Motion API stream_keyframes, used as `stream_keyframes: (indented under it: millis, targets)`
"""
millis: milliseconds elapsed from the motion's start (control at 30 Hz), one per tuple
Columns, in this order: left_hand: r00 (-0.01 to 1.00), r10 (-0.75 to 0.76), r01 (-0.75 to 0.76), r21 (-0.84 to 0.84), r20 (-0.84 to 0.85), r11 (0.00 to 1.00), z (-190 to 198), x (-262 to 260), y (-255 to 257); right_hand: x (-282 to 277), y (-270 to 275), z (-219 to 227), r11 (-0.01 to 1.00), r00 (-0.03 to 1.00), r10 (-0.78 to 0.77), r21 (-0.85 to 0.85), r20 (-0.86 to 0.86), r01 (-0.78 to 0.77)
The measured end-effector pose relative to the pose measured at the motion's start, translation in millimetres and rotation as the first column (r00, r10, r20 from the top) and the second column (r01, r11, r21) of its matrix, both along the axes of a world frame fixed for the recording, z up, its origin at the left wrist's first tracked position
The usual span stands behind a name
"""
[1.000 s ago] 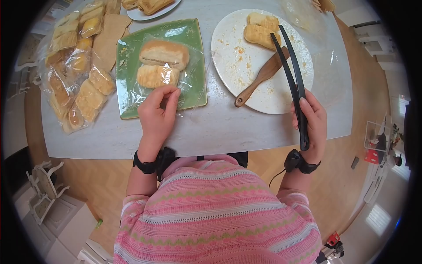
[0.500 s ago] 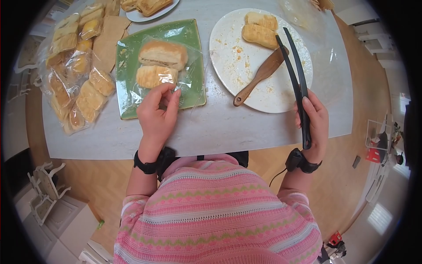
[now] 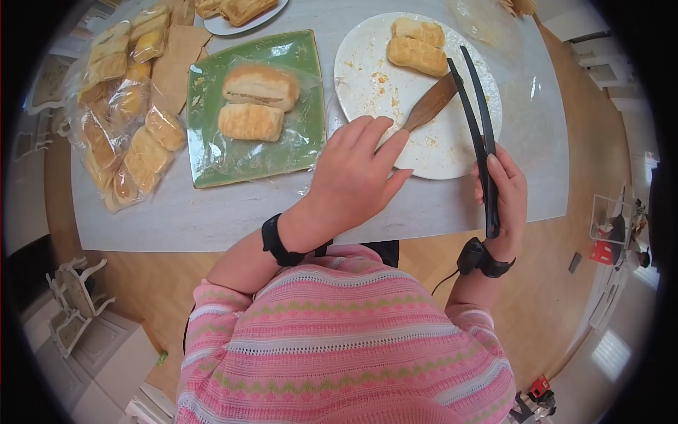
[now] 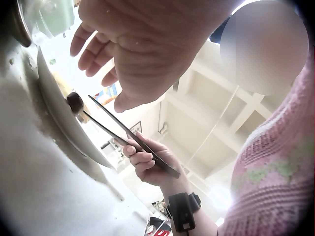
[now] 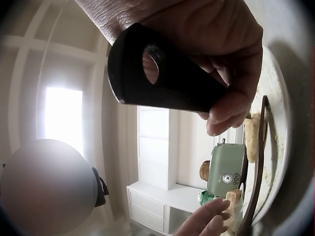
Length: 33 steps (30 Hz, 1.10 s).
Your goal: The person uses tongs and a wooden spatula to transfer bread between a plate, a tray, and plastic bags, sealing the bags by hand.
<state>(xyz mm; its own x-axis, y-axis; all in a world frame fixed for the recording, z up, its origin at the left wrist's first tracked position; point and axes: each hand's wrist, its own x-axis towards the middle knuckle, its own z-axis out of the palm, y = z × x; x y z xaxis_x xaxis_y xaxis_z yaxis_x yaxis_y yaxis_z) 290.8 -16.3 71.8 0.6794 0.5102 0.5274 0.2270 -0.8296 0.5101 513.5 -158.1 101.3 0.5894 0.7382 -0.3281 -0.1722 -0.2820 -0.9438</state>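
Observation:
The left hand (image 3: 357, 177) is over the near left edge of the white plate (image 3: 367, 92), fingers loosely extended, hiding the handle of the wooden spatula (image 3: 432, 101). In the left wrist view a gap shows between this hand (image 4: 147, 54) and the spatula's handle end (image 4: 75, 102). The right hand (image 3: 507, 191) grips black tongs (image 3: 492, 205), their arms slightly apart above the plate's right side. Two bread pieces (image 3: 417, 56) lie at the plate's far side. On the green plate (image 3: 205, 159), two bread rolls (image 3: 251, 122) lie in clear plastic.
Bagged breads (image 3: 145, 162) and brown paper (image 3: 173, 71) lie on the left of the table (image 3: 233, 226). A small plate of pastries (image 3: 247, 10) stands at the far edge. Clear plastic (image 3: 484, 25) lies at the far right. A green toaster (image 5: 226, 169) shows in the right wrist view.
The left hand has let go of the plastic by the green plate and moved right, over the spatula's handle. The right hand still holds the tongs, almost unmoved.

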Motion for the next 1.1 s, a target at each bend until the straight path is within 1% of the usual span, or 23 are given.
stream_keyframes:
  millis: [67,133,167,233,367,433,467,533,667,733,767,833,867,933,967,1033,1100]
  targets:
    - [1.000,0.006,-0.006,-0.009,-0.023,1.000,-1,10,0,4,-3,-4,1.000,1.000,0.009,-0.004,-0.009,-0.009]
    - [0.990,0.006,-0.009,-0.024,-0.143,1.000,-5,18,2,4,-3,-4,1.000,1.000,0.017,0.003,-0.015,-0.017]
    - [0.989,0.006,-0.009,-0.023,-0.145,1.000,-8,20,3,4,-3,-5,1.000,1.000,0.020,0.006,-0.020,-0.020]
    - [0.969,-0.011,0.007,-0.019,-0.247,1.000,-15,25,5,4,-3,-5,1.000,1.000,0.012,-0.005,-0.017,-0.012]
    - [0.960,0.024,-0.017,0.025,-0.280,1.000,-25,32,7,2,-3,-5,1.000,0.999,0.005,-0.008,-0.032,-0.005]
    - [0.945,0.082,-0.067,0.058,-0.317,0.996,-27,33,8,3,-4,-6,1.000,0.999,0.006,-0.006,-0.038,-0.007]
    - [0.945,0.081,-0.064,0.062,-0.317,0.996,-26,33,9,4,-4,-7,1.000,0.999,0.011,-0.004,-0.042,-0.012]
    - [0.962,0.127,-0.112,0.075,-0.240,0.991,-24,29,8,5,-6,-8,1.000,0.999,0.001,0.004,-0.051,0.000]
    - [0.963,0.144,-0.132,0.069,-0.229,0.989,-17,16,7,7,-9,-12,0.999,0.998,-0.025,0.032,-0.063,0.027]
    - [0.958,0.195,-0.190,0.046,-0.209,0.981,-10,8,5,9,-10,-13,0.999,0.997,-0.027,0.038,-0.071,0.030]
    - [0.958,0.192,-0.186,0.048,-0.211,0.981,-6,3,4,9,-10,-14,0.999,0.997,-0.024,0.045,-0.076,0.027]
    - [0.927,0.294,-0.289,0.057,-0.232,0.956,0,-5,5,9,-9,-15,0.999,0.996,-0.029,0.040,-0.083,0.032]
    - [0.927,0.292,-0.287,0.058,-0.233,0.956,1,-9,7,9,-10,-15,0.999,0.996,-0.028,0.033,-0.088,0.031]
    - [0.886,0.372,-0.363,0.085,-0.278,0.928,2,-16,10,11,-11,-18,0.999,0.995,-0.023,0.021,-0.093,0.025]
    - [0.886,0.370,-0.361,0.086,-0.279,0.929,2,-19,12,12,-11,-19,1.000,0.995,-0.016,0.008,-0.098,0.016]
    - [0.877,0.402,-0.359,0.198,-0.262,0.912,0,-22,14,11,-12,-18,1.000,0.994,-0.008,-0.005,-0.105,0.007]
    - [0.875,0.398,-0.354,0.198,-0.273,0.914,1,-22,14,10,-12,-16,1.000,0.994,0.001,-0.019,-0.111,-0.003]
